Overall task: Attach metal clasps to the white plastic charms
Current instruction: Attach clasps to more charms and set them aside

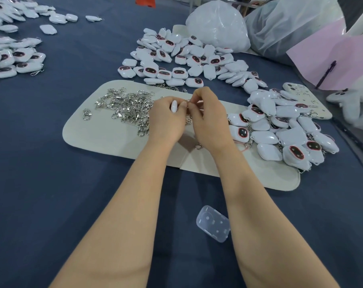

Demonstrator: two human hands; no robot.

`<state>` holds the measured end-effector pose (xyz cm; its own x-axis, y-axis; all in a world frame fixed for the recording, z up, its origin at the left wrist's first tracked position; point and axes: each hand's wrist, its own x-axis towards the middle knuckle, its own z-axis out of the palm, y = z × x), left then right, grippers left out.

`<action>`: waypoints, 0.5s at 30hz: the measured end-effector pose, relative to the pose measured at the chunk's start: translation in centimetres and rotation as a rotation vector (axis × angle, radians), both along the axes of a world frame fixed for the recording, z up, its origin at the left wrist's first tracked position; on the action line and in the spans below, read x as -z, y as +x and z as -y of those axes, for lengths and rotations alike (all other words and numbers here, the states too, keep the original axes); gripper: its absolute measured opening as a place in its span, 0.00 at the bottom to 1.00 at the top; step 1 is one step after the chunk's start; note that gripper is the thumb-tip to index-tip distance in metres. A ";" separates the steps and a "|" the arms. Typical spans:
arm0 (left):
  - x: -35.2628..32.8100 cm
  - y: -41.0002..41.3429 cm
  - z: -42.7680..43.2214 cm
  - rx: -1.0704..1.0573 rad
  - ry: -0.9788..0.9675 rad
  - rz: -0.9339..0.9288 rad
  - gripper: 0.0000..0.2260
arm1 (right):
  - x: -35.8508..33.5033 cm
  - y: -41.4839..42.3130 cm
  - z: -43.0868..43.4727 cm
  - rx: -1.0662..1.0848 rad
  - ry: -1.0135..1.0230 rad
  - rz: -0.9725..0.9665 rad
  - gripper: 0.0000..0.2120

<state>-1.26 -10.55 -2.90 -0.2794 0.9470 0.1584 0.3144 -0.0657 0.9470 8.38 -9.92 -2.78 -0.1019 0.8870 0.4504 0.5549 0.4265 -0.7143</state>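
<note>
My left hand (168, 119) grips a white plastic charm (174, 105) edge-on above the pale mat (97, 134). My right hand (207, 115) meets it and pinches a small metal clasp (188, 113) at the charm's edge; the clasp is mostly hidden by my fingers. A heap of loose silver clasps (128, 106) lies on the mat just left of my hands. One single clasp (198, 146) lies on the mat under my right wrist. A pile of charms with dark faces (188, 61) lies beyond my hands. Another pile with clasps on them (284, 129) sits to the right.
A clear plastic case (213, 223) lies on the blue cloth between my forearms. More charms (14, 59) are heaped at the far left. White and clear plastic bags (220, 26) stand at the back right. A phone (307, 98) and pink sheet (330, 57) lie right.
</note>
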 end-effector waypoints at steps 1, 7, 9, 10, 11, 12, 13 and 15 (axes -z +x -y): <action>0.0 0.0 0.1 0.014 0.002 0.010 0.07 | 0.0 0.1 -0.1 0.007 -0.007 -0.006 0.04; -0.1 0.0 0.2 0.037 -0.011 0.092 0.04 | 0.1 0.6 -0.2 0.067 -0.075 -0.094 0.05; 0.0 0.0 0.3 0.029 -0.079 0.231 0.11 | 0.0 0.9 -0.4 0.095 -0.080 -0.120 0.04; -0.1 0.0 0.4 0.024 -0.110 0.300 0.15 | 0.0 1.0 -0.4 0.105 -0.088 -0.132 0.04; -0.2 0.0 0.5 0.018 -0.123 0.333 0.16 | 0.0 1.1 -0.4 0.112 -0.098 -0.140 0.04; -0.3 0.0 0.6 0.006 -0.118 0.320 0.17 | 0.0 1.1 -0.5 0.118 -0.107 -0.142 0.04; -0.4 0.1 0.7 -0.007 -0.102 0.289 0.17 | 0.0 1.1 -0.5 0.125 -0.112 -0.141 0.05; -0.4 0.1 0.9 -0.026 -0.059 0.259 0.19 | 0.0 1.1 -0.5 0.131 -0.115 -0.141 0.05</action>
